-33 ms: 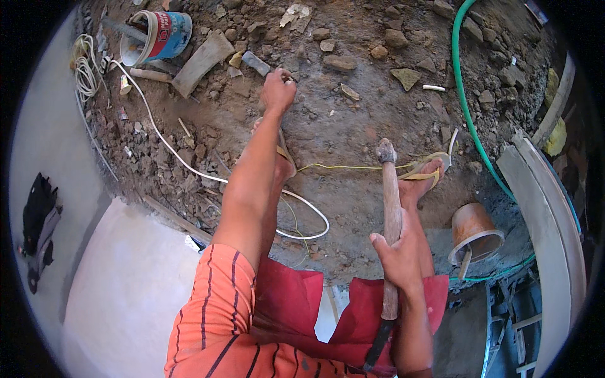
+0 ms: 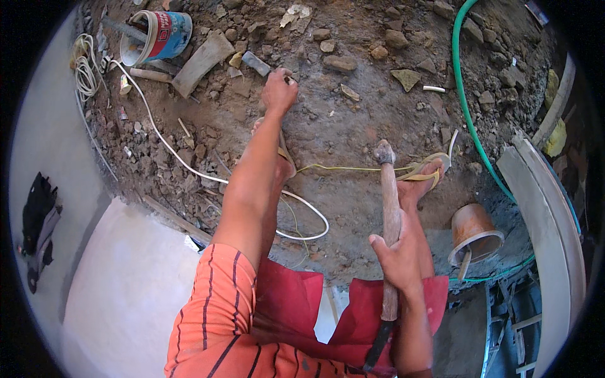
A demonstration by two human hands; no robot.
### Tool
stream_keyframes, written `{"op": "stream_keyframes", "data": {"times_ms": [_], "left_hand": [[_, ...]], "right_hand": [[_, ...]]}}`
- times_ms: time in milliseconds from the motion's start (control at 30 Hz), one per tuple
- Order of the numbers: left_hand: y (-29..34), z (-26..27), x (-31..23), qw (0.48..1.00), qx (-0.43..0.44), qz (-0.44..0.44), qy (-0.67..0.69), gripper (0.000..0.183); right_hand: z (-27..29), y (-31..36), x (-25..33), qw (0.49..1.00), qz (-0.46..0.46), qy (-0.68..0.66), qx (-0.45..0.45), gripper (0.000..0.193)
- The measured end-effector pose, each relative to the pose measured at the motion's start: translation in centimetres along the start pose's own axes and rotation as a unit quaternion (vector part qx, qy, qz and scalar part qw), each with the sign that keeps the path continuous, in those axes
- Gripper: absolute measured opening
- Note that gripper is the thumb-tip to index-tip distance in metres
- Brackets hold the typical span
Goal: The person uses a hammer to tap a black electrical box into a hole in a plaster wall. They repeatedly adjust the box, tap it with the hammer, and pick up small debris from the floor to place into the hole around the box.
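Note:
My right hand [image 2: 399, 257] is wrapped round the wooden handle of a hammer [image 2: 390, 208]. Its metal head points away from me, above the ground between my feet, and the dark handle end lies near my lap. My left arm reaches forward, and my left hand [image 2: 279, 93] is closed low over the dirt. Its fingers are curled together, and whatever they hold is too small and hidden to name. Just left of that hand lies a short grey cylindrical piece [image 2: 256, 63], like a pipe offcut. A thin yellow string [image 2: 340, 167] runs along the ground between my sandals.
A tipped paint bucket [image 2: 170, 36] with tools lies far left, beside a flat board [image 2: 203, 63]. White cable [image 2: 165, 148] curves across the dirt. A green hose [image 2: 462, 82] runs down the right, near a tipped brown bucket [image 2: 474, 228]. Loose stones [image 2: 340, 62] cover the far ground.
My left hand has shifted very slightly, its fingers turning a little. The hammer head has dipped marginally toward me. All else looks the same.

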State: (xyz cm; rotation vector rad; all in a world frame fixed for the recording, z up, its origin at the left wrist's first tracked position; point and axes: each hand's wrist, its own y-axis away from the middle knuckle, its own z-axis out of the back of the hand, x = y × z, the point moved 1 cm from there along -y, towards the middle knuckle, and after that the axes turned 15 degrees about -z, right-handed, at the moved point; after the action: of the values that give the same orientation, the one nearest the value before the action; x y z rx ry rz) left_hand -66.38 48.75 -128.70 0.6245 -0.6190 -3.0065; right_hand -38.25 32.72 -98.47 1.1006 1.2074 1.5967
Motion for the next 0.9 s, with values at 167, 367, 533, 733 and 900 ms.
{"op": "stream_keyframes", "data": {"times_ms": [167,367,533,733,900], "left_hand": [[0.4,-1.0,-0.1,0.998,-0.013,-0.028,-0.054,0.031],[0.8,-0.1,-0.6,0.999,0.003,0.041,-0.024,0.033],[-1.4,1.4,3.1,0.977,-0.141,0.157,0.042,0.044],[-4.4,1.6,6.2,0.954,-0.142,0.261,0.040,0.052],[-3.5,2.2,6.9,0.947,-0.147,0.279,0.057,0.051]], "right_hand": [[-0.7,0.1,-0.3,1.000,0.001,0.001,0.013,0.063],[-0.8,-0.2,-1.2,1.000,0.007,0.008,-0.002,0.063],[0.0,-0.2,-0.4,1.000,0.004,0.024,-0.003,0.061],[0.2,-0.5,-0.4,1.000,0.003,0.015,-0.002,0.061],[0.1,-0.6,-0.1,1.000,0.000,0.024,0.003,0.062]]}}
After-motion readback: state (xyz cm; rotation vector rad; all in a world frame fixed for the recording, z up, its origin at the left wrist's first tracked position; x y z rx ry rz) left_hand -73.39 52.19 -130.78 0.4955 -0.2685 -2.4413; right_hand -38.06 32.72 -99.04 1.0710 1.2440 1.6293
